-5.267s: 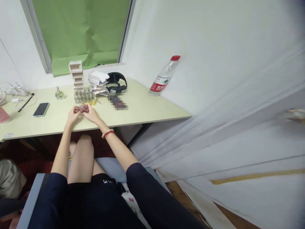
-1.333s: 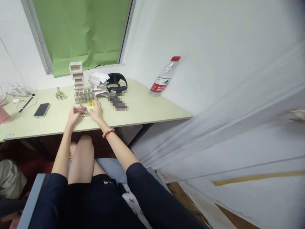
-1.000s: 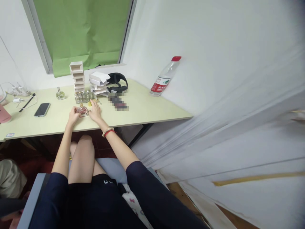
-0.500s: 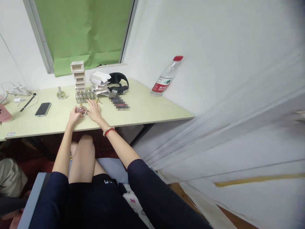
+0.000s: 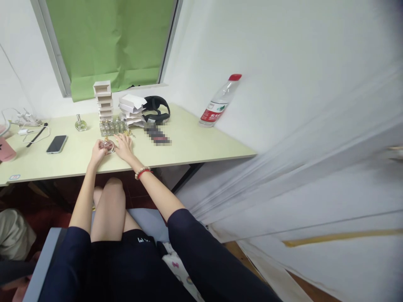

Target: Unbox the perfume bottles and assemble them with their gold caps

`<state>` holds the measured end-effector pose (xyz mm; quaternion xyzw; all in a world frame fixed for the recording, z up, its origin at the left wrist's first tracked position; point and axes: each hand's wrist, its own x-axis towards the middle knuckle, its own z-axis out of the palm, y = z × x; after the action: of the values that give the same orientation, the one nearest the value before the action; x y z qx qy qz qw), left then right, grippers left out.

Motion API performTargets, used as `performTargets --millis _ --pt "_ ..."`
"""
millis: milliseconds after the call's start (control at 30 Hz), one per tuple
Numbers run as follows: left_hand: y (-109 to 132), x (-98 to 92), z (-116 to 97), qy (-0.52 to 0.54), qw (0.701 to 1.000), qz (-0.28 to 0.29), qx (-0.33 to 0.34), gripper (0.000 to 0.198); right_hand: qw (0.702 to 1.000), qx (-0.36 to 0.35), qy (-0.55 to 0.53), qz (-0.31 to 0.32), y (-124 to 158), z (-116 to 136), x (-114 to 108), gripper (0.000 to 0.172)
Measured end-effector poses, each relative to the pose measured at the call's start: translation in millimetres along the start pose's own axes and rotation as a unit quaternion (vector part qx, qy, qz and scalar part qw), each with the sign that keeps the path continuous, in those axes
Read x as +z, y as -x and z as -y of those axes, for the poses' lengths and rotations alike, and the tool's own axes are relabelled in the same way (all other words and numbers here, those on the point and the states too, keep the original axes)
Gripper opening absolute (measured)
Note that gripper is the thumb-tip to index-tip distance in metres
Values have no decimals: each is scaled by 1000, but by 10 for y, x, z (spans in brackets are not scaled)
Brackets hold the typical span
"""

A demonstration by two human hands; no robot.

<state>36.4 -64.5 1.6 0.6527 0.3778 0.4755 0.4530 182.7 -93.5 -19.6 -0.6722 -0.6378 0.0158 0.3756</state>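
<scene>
A round pink glass bottle (image 5: 108, 146) with a gold neck is on the pale desk, between my two hands. My left hand (image 5: 98, 152) grips its left side, fingers closed on the glass. At its right side is my right hand (image 5: 124, 147), palm down with the fingers spread, the thumb close to the glass. Just beyond them stands a row of small clear glass bottles (image 5: 113, 126), with some small gold pieces (image 5: 128, 133) at its right end. Farther left a round bottle with yellow-green liquid (image 5: 81, 123) stands alone.
Behind the row rise stacked white boxes (image 5: 103, 100) and folded white cartons (image 5: 132, 104). A black headset (image 5: 156, 110) lies right of them, a water bottle (image 5: 217, 105) near the wall. A phone (image 5: 57, 144), a cable and a pink cup (image 5: 6, 150) are left.
My right hand has shifted slightly left and away from me, its fingers still spread. My left hand and the pink bottle have barely moved.
</scene>
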Motion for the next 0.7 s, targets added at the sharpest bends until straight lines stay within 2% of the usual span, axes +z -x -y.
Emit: performTargets --millis 267,467,567,700 --pt "0 15 7 15 1000 11 -4 29 999 32 -24 -14 5 8 -4 48" --pt "-2 8 -5 16 1000 13 -6 28 988 119 -55 -78 34 -12 -38 42" --pt "-4 12 -3 15 1000 12 -9 27 983 158 -59 -76 50 -8 -61 37" --pt "3 19 -10 30 999 24 -14 28 984 142 -80 -73 49 10 -102 27"
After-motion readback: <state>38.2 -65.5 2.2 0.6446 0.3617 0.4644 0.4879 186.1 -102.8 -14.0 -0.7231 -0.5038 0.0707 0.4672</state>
